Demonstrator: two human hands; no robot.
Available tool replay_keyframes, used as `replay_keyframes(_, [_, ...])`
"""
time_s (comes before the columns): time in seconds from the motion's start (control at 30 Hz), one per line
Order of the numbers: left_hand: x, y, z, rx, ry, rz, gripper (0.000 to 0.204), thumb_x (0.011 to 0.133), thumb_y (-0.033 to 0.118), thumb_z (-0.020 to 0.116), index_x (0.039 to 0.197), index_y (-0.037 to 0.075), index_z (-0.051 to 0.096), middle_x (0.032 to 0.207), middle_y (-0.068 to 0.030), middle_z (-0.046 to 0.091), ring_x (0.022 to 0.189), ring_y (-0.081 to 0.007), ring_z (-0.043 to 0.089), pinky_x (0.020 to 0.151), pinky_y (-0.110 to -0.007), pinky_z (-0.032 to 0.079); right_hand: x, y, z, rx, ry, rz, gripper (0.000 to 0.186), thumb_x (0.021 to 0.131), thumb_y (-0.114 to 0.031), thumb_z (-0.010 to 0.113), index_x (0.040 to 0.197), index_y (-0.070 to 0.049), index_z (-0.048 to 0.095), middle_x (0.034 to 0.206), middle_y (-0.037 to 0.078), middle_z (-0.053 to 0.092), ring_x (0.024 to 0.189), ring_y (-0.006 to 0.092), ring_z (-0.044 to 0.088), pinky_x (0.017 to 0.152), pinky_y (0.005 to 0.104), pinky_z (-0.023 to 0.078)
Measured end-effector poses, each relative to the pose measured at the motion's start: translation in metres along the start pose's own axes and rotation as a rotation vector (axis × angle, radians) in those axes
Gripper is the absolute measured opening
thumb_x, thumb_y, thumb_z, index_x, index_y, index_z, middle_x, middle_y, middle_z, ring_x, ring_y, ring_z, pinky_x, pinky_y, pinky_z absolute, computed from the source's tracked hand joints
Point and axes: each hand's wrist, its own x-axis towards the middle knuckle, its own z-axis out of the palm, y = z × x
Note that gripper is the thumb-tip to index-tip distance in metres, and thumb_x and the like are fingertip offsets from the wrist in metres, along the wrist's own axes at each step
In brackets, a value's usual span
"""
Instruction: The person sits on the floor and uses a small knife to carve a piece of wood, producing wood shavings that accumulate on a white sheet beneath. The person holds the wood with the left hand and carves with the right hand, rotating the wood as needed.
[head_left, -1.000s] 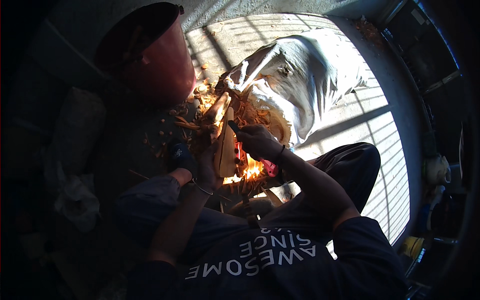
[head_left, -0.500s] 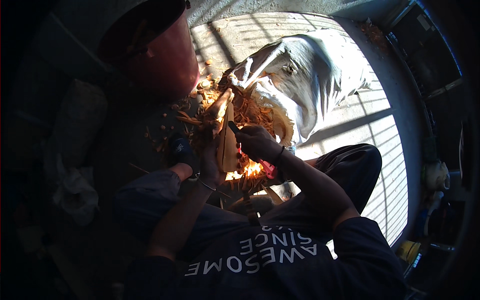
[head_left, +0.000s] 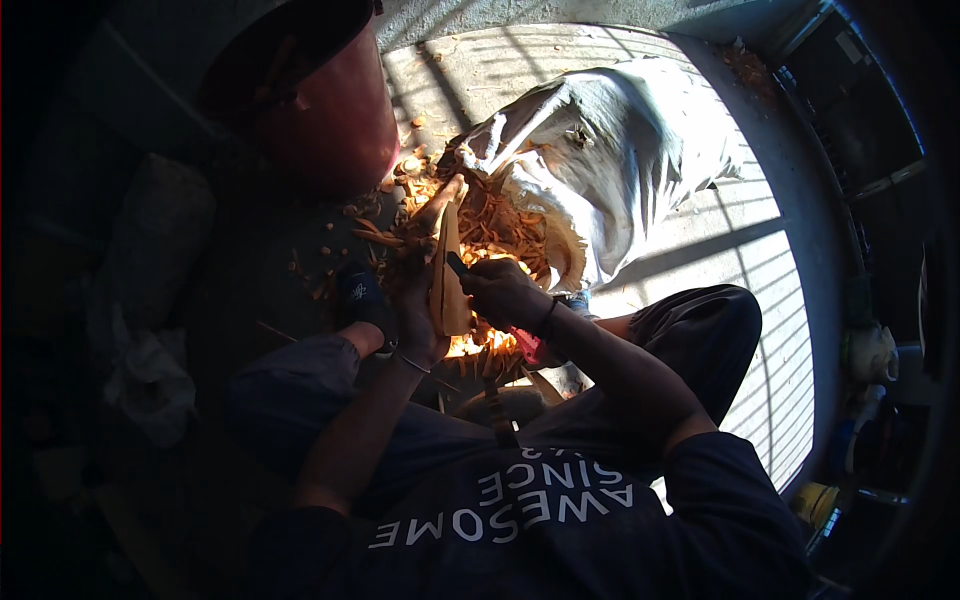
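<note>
My left hand (head_left: 420, 322) is closed on the lower left side of a pale, tapering wood piece (head_left: 452, 295), held upright with its narrow end away from me. A dark lengthwise line shows along its face. My right hand (head_left: 503, 290) is closed around a dark tool (head_left: 457, 263), whose short flat end points at the wood's right side. Shadow hides the rest of the tool, so its kind is unclear. Below my right wrist is a pinkish-red object (head_left: 530, 346). Sunlit wood shavings (head_left: 492, 222) lie behind and beneath my hands.
A large dark-red bucket (head_left: 325, 125) stands at the back left. Behind the shavings, a white sack (head_left: 640, 150) lies with its mouth toward me. My crossed legs (head_left: 690, 335) frame the work. Dim bags (head_left: 160, 380) lie at left; a yellow container (head_left: 818, 502) sits far right.
The wood piece has shifted slightly up and left with my left hand. My right hand and tool have moved a little down and left along its side.
</note>
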Motion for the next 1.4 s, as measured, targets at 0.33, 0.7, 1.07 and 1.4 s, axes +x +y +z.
replay_keyframes(0.33, [0.005, 0.009, 0.006, -0.036, 0.051, 0.035, 0.039, 0.104, 0.040, 0.053, 0.129, 0.010, 0.057, 0.111, -0.0054, 0.064, 0.099, -0.0182, 0.065, 0.085, -0.035, 0.056, 0.000, 0.003, 0.013, -0.244, -0.100, -0.339, 0.015, 0.089, -0.009, 0.062, 0.102, -0.002, 0.065, 0.080, 0.010, 0.062, 0.061, 0.0171, 0.065, 0.051, 0.0295, 0.052])
replay_keyframes(0.7, [0.004, 0.012, 0.008, -0.087, -0.008, -0.015, 0.043, 0.104, 0.044, 0.050, 0.130, 0.010, 0.056, 0.109, -0.0055, 0.064, 0.097, -0.0188, 0.066, 0.081, -0.036, 0.056, 0.007, -0.023, -0.001, 0.278, -0.157, 0.553, 0.015, 0.071, -0.020, 0.074, 0.078, -0.007, 0.070, 0.094, 0.004, 0.065, 0.094, 0.0221, 0.064, 0.081, 0.0347, 0.054])
replay_keyframes(1.07, [0.008, 0.008, 0.001, -0.150, 0.007, -0.054, 0.031, 0.102, 0.032, 0.059, 0.127, 0.013, 0.058, 0.106, -0.0013, 0.065, 0.092, -0.0144, 0.067, 0.075, -0.033, 0.057, 0.011, -0.013, -0.032, -0.176, -0.295, -0.322, 0.019, 0.098, -0.015, 0.057, 0.099, 0.002, 0.066, 0.078, 0.007, 0.062, 0.058, 0.0117, 0.064, 0.052, 0.0284, 0.051])
replay_keyframes(1.4, [0.004, 0.018, 0.002, -0.183, -0.049, -0.058, 0.033, 0.101, 0.037, 0.060, 0.125, 0.013, 0.059, 0.106, -0.0027, 0.065, 0.091, -0.0155, 0.067, 0.078, -0.033, 0.057, 0.014, -0.024, -0.031, -0.188, -0.188, -0.615, 0.024, 0.100, -0.019, 0.059, 0.099, 0.004, 0.065, 0.071, 0.007, 0.064, 0.050, 0.0131, 0.062, 0.046, 0.0268, 0.050])
